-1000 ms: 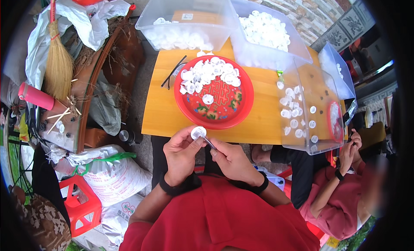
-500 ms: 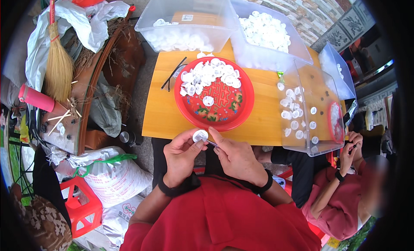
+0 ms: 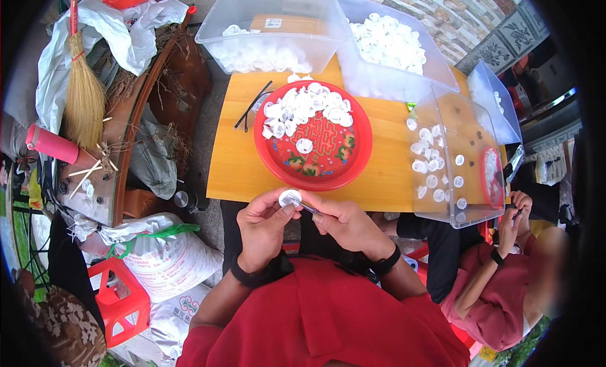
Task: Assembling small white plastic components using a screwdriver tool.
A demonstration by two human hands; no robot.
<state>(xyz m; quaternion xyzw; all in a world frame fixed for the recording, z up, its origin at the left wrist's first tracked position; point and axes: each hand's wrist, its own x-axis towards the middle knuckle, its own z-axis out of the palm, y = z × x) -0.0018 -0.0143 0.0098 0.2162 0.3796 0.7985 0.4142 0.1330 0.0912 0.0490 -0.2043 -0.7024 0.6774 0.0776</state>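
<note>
My left hand [image 3: 264, 227] pinches a small round white plastic cap [image 3: 290, 197] just below the table's near edge. My right hand [image 3: 346, 223] holds a thin metal tool [image 3: 307, 207] whose tip touches the cap. Both hands sit close together over my lap in a red top. Beyond them on the yellow wooden table [image 3: 235, 165] lies a red patterned tray [image 3: 352, 168] with several white caps heaped on its far half.
Clear plastic bins [image 3: 268, 26] of white caps stand at the table's far side, and another bin [image 3: 454, 159] at the right. A second person in red [image 3: 505, 285] sits at right. A broom [image 3: 82, 89], sacks [image 3: 164, 260] and a red stool [image 3: 123, 304] crowd the left.
My hands have shifted slightly, with the cap turning between my left fingers while the tool stays against it.
</note>
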